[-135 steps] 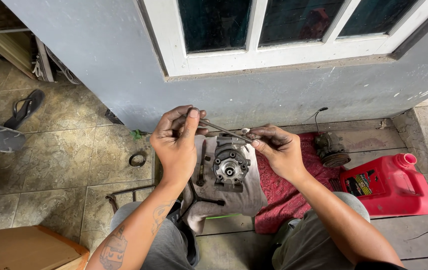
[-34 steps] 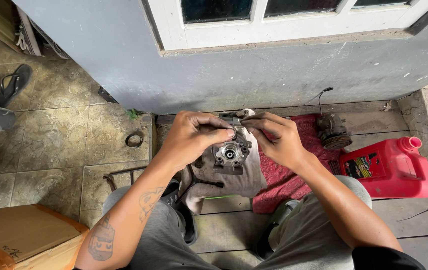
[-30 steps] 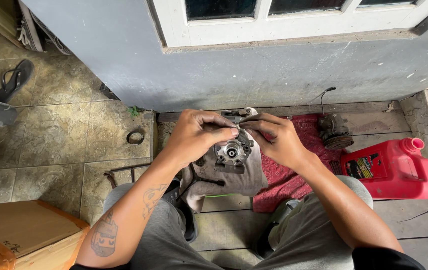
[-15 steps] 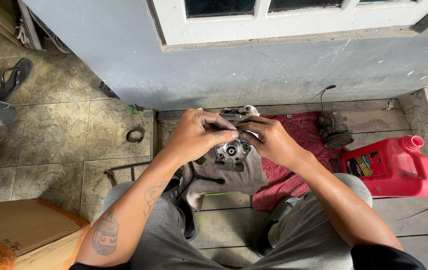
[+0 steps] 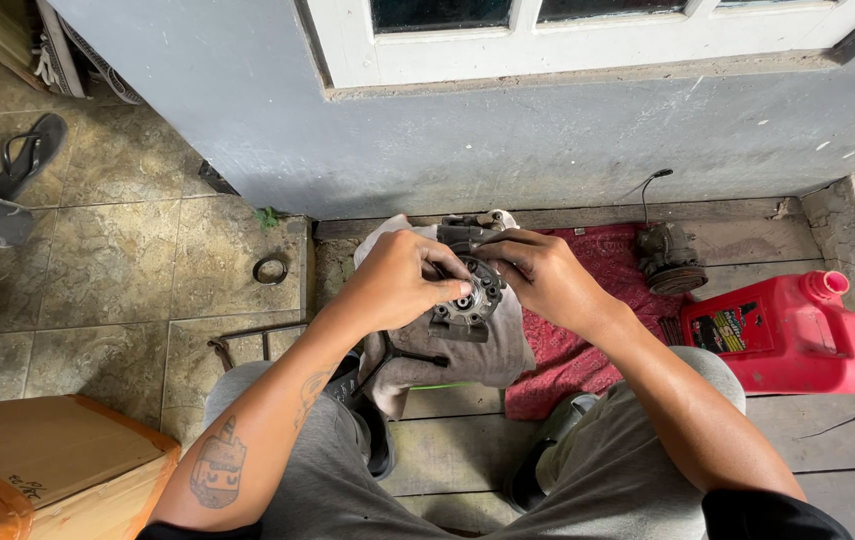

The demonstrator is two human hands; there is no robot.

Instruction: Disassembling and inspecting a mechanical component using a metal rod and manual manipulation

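Note:
A grey metal machine part with a round bolted face stands on a pale cloth on the wooden floor. My left hand is closed over its left side, fingertips at the round centre. Opposite it, my right hand grips the upper right edge with fingers curled. The two hands hide much of the part's top. I cannot see any tool between the fingers.
A red cloth lies under and to the right. A second round metal part with a wire and a red plastic jug sit at the right. A metal ring lies on the tiles; a cardboard box is bottom left.
Both hands have come down from holding a thin rod above the part and now close onto its round face. The view has shifted slightly.

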